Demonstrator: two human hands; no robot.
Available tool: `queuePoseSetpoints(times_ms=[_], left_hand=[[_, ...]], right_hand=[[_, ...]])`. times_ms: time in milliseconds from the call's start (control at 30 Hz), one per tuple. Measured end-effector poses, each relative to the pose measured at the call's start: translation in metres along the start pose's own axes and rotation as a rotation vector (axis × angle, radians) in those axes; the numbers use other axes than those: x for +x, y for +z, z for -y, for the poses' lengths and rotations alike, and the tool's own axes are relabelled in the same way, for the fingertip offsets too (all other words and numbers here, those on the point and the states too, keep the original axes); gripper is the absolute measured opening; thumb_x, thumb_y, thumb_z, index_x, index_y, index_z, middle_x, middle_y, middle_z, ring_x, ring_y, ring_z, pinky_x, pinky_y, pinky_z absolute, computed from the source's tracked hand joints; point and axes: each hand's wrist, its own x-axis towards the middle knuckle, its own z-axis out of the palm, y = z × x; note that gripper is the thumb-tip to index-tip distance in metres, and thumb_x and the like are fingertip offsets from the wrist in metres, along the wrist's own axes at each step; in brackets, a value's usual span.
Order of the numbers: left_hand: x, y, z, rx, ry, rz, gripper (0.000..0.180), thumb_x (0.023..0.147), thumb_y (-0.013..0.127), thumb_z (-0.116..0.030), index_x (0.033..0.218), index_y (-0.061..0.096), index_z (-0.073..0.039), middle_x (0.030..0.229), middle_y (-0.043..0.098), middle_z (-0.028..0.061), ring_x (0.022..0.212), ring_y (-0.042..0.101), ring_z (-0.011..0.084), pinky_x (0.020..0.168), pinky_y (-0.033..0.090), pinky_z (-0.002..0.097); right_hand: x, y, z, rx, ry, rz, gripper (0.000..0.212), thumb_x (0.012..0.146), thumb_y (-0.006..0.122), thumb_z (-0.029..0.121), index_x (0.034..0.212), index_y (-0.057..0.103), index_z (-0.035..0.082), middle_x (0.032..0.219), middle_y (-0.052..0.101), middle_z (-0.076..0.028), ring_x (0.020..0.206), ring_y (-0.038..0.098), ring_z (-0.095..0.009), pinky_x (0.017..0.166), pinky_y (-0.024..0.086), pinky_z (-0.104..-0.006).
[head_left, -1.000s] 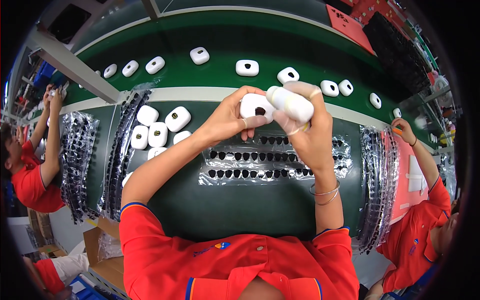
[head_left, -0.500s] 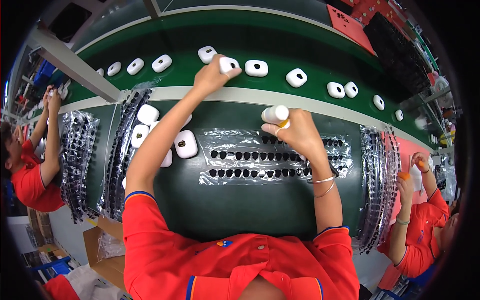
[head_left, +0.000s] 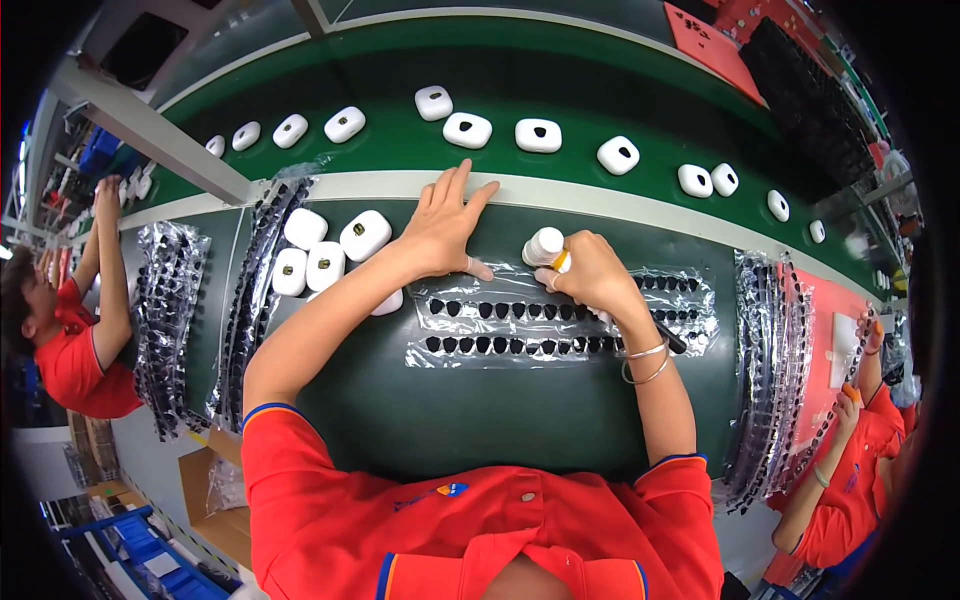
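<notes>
My left hand (head_left: 447, 222) is open, fingers spread, above the bench near the pale rail. Just beyond its fingertips a white rounded case (head_left: 483, 132) with a black patch lies on the green belt (head_left: 390, 150). My right hand (head_left: 597, 275) is closed around a small white bottle (head_left: 543, 246) with a yellow part by the fingers. Beneath the right hand spreads a clear plastic sheet (head_left: 480, 328) carrying rows of small black shield-shaped pieces (head_left: 500, 345). A dark stick-like tool (head_left: 668, 337) shows beside my right wrist, its other end hidden.
Several white cases (head_left: 325, 266) are grouped left of my left forearm, and more stand along the belt. Plastic strips of black pieces (head_left: 175, 320) hang over the bench at left, others (head_left: 770, 370) at right. Co-workers in red sit on both sides. An open carton (head_left: 215, 500) stands lower left.
My left hand has let go of the white case on the belt and drawn back toward me, fingers opening. Cases on the belt have shifted right. My right hand still holds the bottle.
</notes>
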Motion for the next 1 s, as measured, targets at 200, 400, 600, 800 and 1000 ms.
queuePoseSetpoints(times_ms=[200, 400, 600, 800, 1000], left_hand=[[0.027, -0.011, 0.026, -0.235, 0.042, -0.255, 0.067, 0.062, 0.076, -0.036, 0.116, 0.048, -0.008, 0.115, 0.049, 0.0166, 0.107, 0.045, 0.0320, 0.093, 0.036, 0.0398], [0.127, -0.016, 0.083, -0.249, -0.742, -0.407, 0.087, 0.067, 0.052, -0.071, 0.123, 0.041, -0.006, 0.117, 0.050, 0.0183, 0.106, 0.053, 0.0337, 0.085, 0.043, 0.0394], [0.147, -0.006, 0.100, -0.287, -0.652, -0.359, 0.075, 0.060, 0.072, -0.044, 0.120, 0.046, -0.006, 0.114, 0.052, 0.0151, 0.102, 0.055, 0.0315, 0.083, 0.046, 0.0388], [0.093, -0.021, 0.034, -1.052, -0.116, -0.386, 0.057, 0.063, 0.066, 0.002, 0.117, 0.047, -0.003, 0.108, 0.054, 0.0097, 0.097, 0.056, 0.0186, 0.074, 0.053, 0.0299], [0.029, -0.026, -0.052, -1.508, 0.085, 0.113, 0.054, 0.078, 0.054, 0.007, 0.124, 0.030, -0.007, 0.118, 0.043, 0.0073, 0.104, 0.052, 0.0212, 0.078, 0.053, 0.0329]], right_hand=[[-0.006, -0.024, 0.003, 0.181, 0.051, 0.062, 0.021, 0.069, 0.063, 0.010, 0.083, 0.062, -0.006, 0.056, 0.059, -0.011, 0.039, 0.055, -0.017, 0.040, 0.044, -0.0287], [-0.019, -0.036, 0.014, 0.237, 0.012, -0.027, 0.025, 0.072, 0.066, 0.007, 0.093, 0.057, -0.004, 0.068, 0.062, -0.007, 0.041, 0.046, -0.007, 0.035, 0.036, -0.0228], [-0.026, -0.037, 0.012, 0.216, -0.047, -0.181, 0.023, 0.072, 0.067, 0.007, 0.091, 0.060, -0.003, 0.064, 0.059, -0.005, 0.042, 0.046, -0.007, 0.036, 0.036, -0.0218], [-0.033, -0.052, 0.035, 0.441, 0.031, -0.281, 0.021, 0.073, 0.067, 0.007, 0.092, 0.060, 0.000, 0.064, 0.056, 0.000, 0.042, 0.044, -0.004, 0.037, 0.034, -0.0196], [-0.034, -0.048, 0.033, 0.502, -0.151, -0.416, 0.024, 0.074, 0.064, 0.003, 0.096, 0.055, 0.003, 0.070, 0.056, 0.001, 0.048, 0.045, -0.002, 0.038, 0.035, -0.0178]])
